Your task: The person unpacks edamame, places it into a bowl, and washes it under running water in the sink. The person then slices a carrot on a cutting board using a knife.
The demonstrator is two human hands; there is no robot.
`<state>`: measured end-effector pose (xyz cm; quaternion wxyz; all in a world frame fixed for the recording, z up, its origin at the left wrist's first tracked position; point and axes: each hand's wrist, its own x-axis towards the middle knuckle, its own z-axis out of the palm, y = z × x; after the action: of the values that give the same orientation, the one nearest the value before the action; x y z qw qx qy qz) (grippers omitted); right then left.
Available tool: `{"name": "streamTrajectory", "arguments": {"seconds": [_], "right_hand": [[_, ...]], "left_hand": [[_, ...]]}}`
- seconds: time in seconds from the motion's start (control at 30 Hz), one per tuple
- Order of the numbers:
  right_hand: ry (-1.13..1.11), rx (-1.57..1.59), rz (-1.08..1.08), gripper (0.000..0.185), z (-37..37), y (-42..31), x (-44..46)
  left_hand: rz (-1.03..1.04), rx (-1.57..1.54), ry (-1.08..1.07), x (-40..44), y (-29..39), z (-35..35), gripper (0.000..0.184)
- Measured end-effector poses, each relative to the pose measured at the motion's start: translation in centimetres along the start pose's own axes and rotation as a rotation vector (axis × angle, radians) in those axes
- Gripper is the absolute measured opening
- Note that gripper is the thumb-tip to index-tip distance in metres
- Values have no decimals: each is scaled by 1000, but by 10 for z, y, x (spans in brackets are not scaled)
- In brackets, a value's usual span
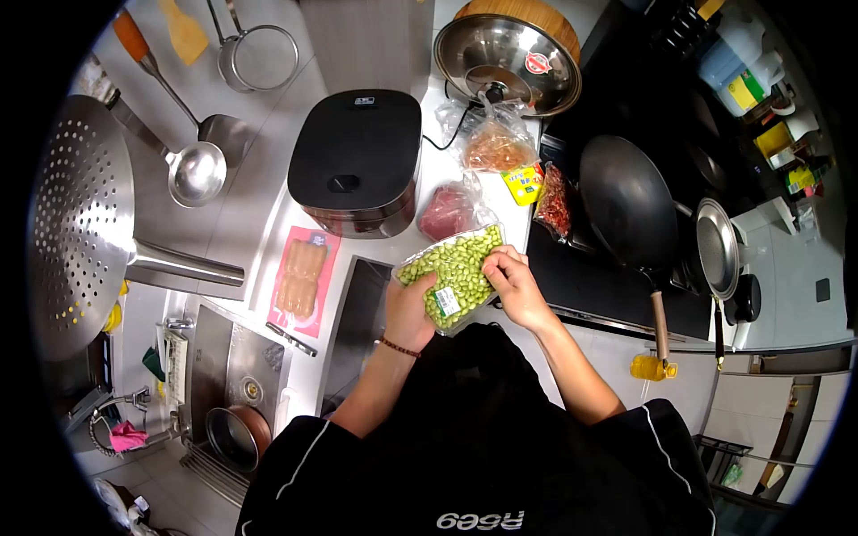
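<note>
Both my hands hold a wrapped tray of shelled green beans (pixel 460 268), tilted up in front of my body, with a white label on its lower part. My left hand (pixel 411 308), a beaded bracelet at the wrist, grips the tray's left side with the thumb over the film. On the other side my right hand (pixel 516 281) pinches the right edge. Just beyond the tray lies a bag of red meat (pixel 447 211) on the white counter. A pack of sausages (pixel 302 275) rests on a pink board further left.
A black rice cooker (pixel 355 170) stands behind the tray. Bagged food (pixel 497 147) and a packet of dried chillies (pixel 553 201) lie near the stove, where a wok (pixel 628 201) sits. At left are the sink (pixel 250 357) and hanging ladle (pixel 197 174).
</note>
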<state>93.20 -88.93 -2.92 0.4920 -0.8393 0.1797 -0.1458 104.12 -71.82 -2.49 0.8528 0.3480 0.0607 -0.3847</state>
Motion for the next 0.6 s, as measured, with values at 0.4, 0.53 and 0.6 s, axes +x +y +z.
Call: {"name": "streamTrajectory", "arguments": {"seconds": [0.4,0.53,0.6], "right_hand": [[11,-163,374,23,-21,111,25],[-88,-438,237,21,-29,138,18],[-55,-346,346,21,-21,159,20]], "left_hand": [[340,1008,32,78,-90,-45,45],[769,1735,-361,83,-102,-26,61],[678,1757,-500,104,-123,-23,57]]}}
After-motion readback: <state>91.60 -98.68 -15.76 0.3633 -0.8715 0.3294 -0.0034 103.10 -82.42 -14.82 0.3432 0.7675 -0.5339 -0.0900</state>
